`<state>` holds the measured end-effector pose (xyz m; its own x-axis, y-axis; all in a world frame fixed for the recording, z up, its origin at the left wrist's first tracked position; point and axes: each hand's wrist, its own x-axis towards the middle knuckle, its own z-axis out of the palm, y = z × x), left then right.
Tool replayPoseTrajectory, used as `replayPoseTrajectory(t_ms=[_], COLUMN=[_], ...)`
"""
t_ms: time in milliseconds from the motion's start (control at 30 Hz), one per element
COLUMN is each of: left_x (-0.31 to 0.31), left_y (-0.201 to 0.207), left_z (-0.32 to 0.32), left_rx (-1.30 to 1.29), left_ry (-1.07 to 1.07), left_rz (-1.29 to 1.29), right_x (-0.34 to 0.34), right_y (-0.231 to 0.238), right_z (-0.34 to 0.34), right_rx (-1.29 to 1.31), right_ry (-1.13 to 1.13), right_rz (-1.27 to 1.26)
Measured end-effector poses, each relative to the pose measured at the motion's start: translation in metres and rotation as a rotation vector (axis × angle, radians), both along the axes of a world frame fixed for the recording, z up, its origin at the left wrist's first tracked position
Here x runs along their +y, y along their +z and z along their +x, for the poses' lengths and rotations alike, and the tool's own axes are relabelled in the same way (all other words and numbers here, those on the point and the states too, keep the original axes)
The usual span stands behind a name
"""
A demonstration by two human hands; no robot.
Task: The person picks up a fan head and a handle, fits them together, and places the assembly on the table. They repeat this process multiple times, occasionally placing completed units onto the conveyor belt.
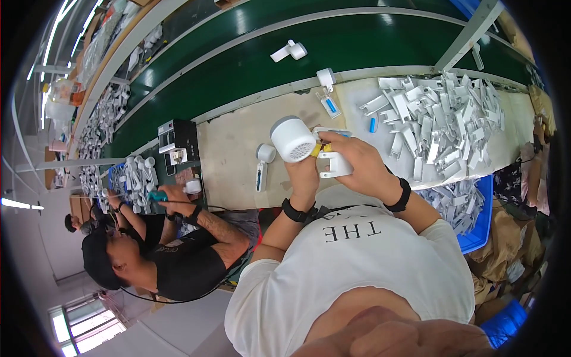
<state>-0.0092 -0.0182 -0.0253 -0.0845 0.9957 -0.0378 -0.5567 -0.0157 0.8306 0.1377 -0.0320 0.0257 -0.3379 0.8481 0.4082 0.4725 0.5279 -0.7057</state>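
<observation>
In front of my chest, my left hand [304, 177] grips a white handheld fan unit with a round, grey-rimmed head [293, 138] and a vented face. Its opened handle, partly hidden behind my fingers, shows a bit of blue. Close beside it, my right hand [364, 159] is closed on a white plastic handle shell [336, 165], its fingers reaching to the fan's handle. Something yellow shows around the fingertips where both hands meet. Left of my hands, another fan unit [262, 169] lies on the bench, and one with a blue battery [328, 98] lies farther off.
A large heap of white shells [440, 119] covers the bench at right, above a blue bin [485, 217] of more. A loose blue battery [373, 125] lies nearby. The green conveyor [238, 68] carries a fan [290, 52]. At left, a co-worker [178, 256] holds a teal tool.
</observation>
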Motion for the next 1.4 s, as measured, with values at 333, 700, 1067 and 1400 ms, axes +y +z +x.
replayPoseTrajectory(t_ms=[333, 700, 1067, 1400], left_x=[0.007, 0.004, 0.013, 0.001], left_y=[0.001, 0.004, -0.01, -0.009], left_z=[0.006, 0.005, 0.002, 0.014], left_rx=[-0.138, -0.021, -0.145, -0.162], left_ry=[-0.062, -0.036, -0.052, 0.0], left_rz=[0.003, -0.084, -0.076, -0.101], right_x=[0.006, 0.002, 0.008, 0.016], right_y=[0.0, -0.001, 0.005, -0.007], right_z=[0.014, 0.01, 0.016, -0.008], right_rx=[0.53, -0.014, 0.006, -0.2], right_ry=[0.004, -0.057, -0.047, -0.236], right_rz=[-0.511, 0.044, -0.113, 0.177])
